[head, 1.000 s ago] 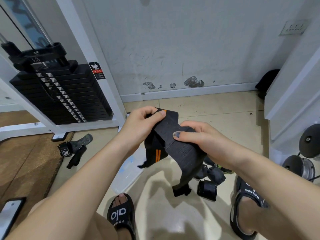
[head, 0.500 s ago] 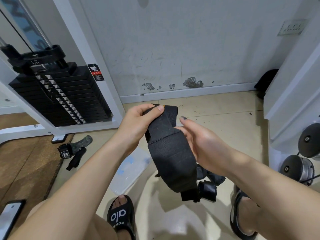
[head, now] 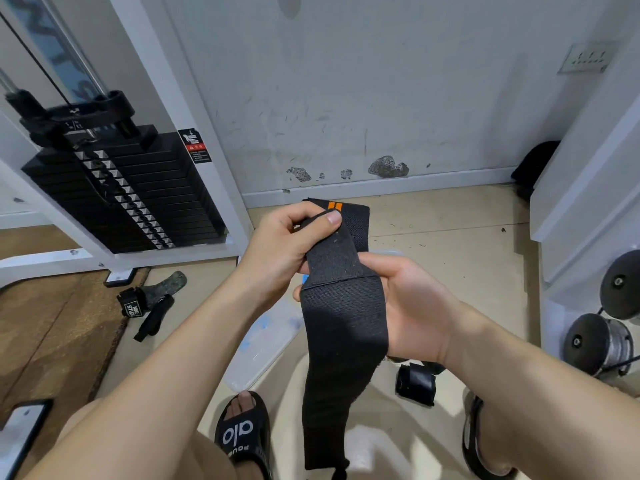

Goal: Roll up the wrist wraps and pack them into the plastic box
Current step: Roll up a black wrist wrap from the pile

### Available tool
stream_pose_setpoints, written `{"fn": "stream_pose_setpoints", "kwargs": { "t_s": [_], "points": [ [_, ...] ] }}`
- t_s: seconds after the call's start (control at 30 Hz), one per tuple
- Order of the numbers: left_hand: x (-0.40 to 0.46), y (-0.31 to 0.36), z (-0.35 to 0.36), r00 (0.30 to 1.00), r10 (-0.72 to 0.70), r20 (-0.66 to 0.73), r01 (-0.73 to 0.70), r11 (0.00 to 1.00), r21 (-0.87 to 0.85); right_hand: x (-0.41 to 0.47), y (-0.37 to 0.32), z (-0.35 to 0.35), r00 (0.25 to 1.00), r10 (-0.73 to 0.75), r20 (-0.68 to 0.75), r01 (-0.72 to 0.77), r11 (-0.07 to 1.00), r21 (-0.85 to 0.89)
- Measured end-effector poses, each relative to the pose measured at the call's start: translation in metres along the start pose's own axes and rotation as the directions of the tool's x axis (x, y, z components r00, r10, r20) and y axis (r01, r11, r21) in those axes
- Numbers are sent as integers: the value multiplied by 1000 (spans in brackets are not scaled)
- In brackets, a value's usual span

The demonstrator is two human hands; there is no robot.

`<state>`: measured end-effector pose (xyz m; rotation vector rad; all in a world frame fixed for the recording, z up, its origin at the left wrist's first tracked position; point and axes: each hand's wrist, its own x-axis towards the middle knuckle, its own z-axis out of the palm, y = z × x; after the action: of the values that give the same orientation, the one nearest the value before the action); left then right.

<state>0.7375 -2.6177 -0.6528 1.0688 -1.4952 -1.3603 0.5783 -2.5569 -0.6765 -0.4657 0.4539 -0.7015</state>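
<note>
While the left hand [head: 282, 242] pinches the folded top of the wrap [head: 343, 306] w/ thumb and curled fingers, the right hand [head: 408, 306] cups it from behind, fingers curled round the strip, rest dangling toward 6 o'clock. Box [head: 263, 344] sits on the floor under the hands at ~7 o'clock, mostly hidden. Rolled wrap [head: 415, 384] lies at 4 o'clock, near the right sandal [head: 485, 441].

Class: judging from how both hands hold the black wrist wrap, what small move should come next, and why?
Probably fold the top end over to start the roll: the left hand pinches the black wrist wrap there, the right hand supports its middle, and the rest hangs unrolled.
</note>
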Motion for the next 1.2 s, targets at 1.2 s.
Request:
{"fn": "stream_pose_setpoints", "kwargs": {
  "t_s": [1.2],
  "points": [
    [10, -2, -4, 985, -33, -168, 7, 988, -155, -4, -18, -6, 766, -624, -157, 409, 660, -630]
  ]
}}
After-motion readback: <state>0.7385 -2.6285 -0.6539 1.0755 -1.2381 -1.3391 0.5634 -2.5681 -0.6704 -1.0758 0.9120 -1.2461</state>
